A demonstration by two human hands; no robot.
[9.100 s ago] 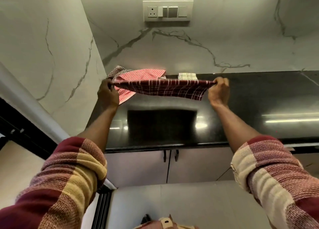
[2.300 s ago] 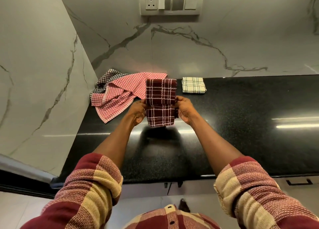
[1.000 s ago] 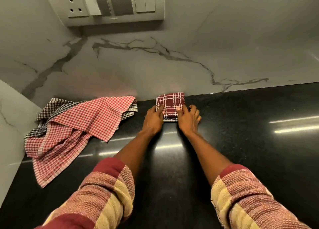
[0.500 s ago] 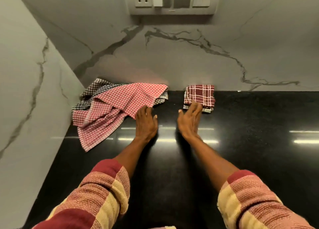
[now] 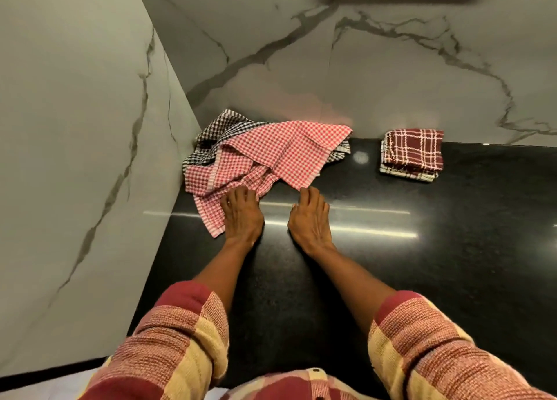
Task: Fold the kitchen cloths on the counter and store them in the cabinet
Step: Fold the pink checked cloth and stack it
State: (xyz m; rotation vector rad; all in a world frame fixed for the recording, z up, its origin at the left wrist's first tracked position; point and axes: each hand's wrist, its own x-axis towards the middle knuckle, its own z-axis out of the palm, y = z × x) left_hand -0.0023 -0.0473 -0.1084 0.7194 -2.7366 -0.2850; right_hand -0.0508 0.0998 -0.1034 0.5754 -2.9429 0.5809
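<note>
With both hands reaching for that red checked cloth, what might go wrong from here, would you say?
1. The red cloth lies tangled over the black checked cloth, so lifting it may drag that one along or off the counter.
2. The left hand rests on a bunched fold and the right hand is at a corner, so they may pick up mismatched edges and the fold could come out crooked.
</note>
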